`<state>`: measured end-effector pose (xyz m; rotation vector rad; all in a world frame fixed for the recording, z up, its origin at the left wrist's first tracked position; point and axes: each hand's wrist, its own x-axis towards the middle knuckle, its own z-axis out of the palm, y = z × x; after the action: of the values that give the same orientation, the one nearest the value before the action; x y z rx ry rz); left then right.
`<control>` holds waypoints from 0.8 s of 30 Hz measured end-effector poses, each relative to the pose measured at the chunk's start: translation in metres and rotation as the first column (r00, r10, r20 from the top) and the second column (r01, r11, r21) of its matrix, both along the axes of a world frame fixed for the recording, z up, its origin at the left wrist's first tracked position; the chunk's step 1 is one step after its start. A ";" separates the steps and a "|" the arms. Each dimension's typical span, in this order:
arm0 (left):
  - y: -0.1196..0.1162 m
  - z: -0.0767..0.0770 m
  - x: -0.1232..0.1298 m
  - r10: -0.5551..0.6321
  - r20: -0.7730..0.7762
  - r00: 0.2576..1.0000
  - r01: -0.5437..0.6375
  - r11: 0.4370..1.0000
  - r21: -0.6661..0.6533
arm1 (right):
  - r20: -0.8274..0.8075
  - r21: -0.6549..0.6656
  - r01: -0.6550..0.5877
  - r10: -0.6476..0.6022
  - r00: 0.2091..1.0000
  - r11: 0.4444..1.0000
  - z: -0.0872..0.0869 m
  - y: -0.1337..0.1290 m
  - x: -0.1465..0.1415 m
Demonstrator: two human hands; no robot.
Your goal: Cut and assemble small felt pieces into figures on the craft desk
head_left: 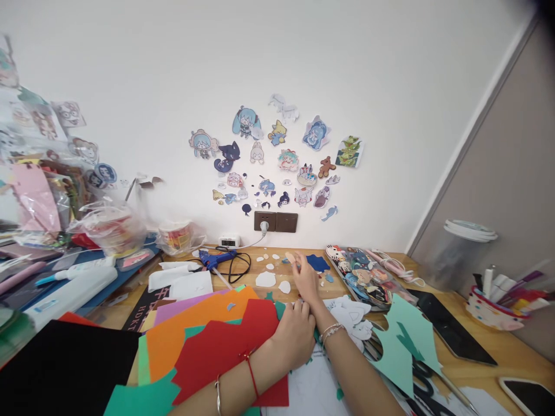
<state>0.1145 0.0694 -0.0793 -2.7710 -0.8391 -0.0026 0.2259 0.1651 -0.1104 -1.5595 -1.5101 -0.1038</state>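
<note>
Black strip [150, 300] reads "HDKT" near orange paper [195, 323]; right hand [307, 283]'s pinching a tan cutout [289, 256], left hand [296, 335]'s curled, can't tell on what.

The head-worn camera looks forward and down from close behind the bare left hand [295, 335] and bare right hand [307, 282]. It faces a smooth white wall [173, 63] across a light-brown wooden desk [515, 361].
</note>
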 end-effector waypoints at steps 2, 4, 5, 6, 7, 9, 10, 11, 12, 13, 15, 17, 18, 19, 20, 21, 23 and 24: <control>0.000 0.000 0.000 -0.001 -0.001 1.000 0.001 1.000 0.004 | 0.006 0.010 -0.006 0.006 1.000 1.000 -0.002 0.001 0.001; 0.000 -0.001 0.000 0.000 -0.004 1.000 0.000 1.000 0.006 | 0.022 0.015 -0.014 0.014 1.000 1.000 -0.003 0.002 0.002; 0.000 -0.001 0.000 0.000 -0.006 1.000 0.000 1.000 0.007 | 0.031 0.017 -0.019 0.019 0.999 1.000 -0.004 0.002 0.003; 0.000 -0.001 0.001 0.001 -0.007 1.000 -0.001 1.000 0.006 | 0.038 0.022 -0.025 0.024 0.999 0.999 -0.004 0.003 0.003; 0.000 -0.001 0.001 0.001 -0.007 1.000 -0.001 1.000 0.005 | 0.042 0.029 -0.029 0.028 0.999 0.999 -0.005 0.003 0.004; 0.001 -0.001 0.000 0.001 -0.006 1.000 0.000 1.000 0.006 | 0.034 0.048 -0.024 0.022 0.999 0.999 -0.006 0.004 0.004; 0.001 -0.001 0.000 0.000 -0.006 1.000 0.000 1.000 0.006 | 0.025 0.060 -0.017 0.015 1.000 0.998 -0.006 0.004 0.004; 0.001 -0.001 0.000 -0.001 -0.005 1.000 0.001 1.000 0.007 | 0.014 0.073 -0.008 0.007 1.000 0.997 -0.006 0.004 0.004; 0.001 -0.001 0.000 -0.003 -0.005 1.000 0.003 1.000 0.007 | 0.003 0.085 0.000 0.000 1.000 0.996 -0.006 0.005 0.004; 0.001 -0.001 0.000 -0.004 -0.005 1.000 0.004 1.000 0.007 | -0.008 0.097 0.007 -0.006 1.000 0.995 -0.006 0.005 0.004; 0.001 -0.001 0.000 -0.006 -0.004 1.000 0.006 1.000 0.008 | -0.025 0.119 0.018 -0.015 1.000 0.993 -0.006 0.004 0.004; 0.001 -0.002 0.000 -0.003 -0.004 1.000 0.003 1.000 0.011 | -0.039 0.134 0.022 -0.017 0.999 0.991 -0.006 0.004 0.003; 0.001 -0.002 0.000 -0.002 -0.005 1.000 0.002 1.000 0.012 | -0.044 0.140 0.020 -0.013 0.999 0.990 -0.006 0.005 0.003; 0.001 -0.002 0.000 -0.001 -0.005 1.000 0.001 1.000 0.012 | -0.046 0.146 0.014 -0.007 0.999 0.989 -0.006 0.005 0.002; 0.001 -0.002 0.001 0.000 -0.006 1.000 0.000 1.000 0.012 | -0.046 0.151 0.006 0.001 0.999 0.989 -0.007 0.005 0.002; 0.001 -0.001 0.001 0.000 -0.008 1.000 0.000 1.000 0.011 | -0.042 0.156 -0.003 0.010 0.999 0.988 -0.007 0.006 0.002; 0.000 0.000 0.001 0.000 -0.010 1.000 0.000 1.000 0.011 | -0.026 0.168 -0.017 0.022 0.999 0.986 -0.008 0.007 0.002; 0.000 0.000 0.001 0.000 -0.011 1.000 0.001 1.000 0.011 | -0.017 0.174 -0.021 0.024 1.000 0.984 -0.008 0.008 0.002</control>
<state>0.1154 0.0694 -0.0793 -2.7582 -0.8331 0.0076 0.2282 0.1729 -0.1182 -1.4003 -1.4626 -0.2023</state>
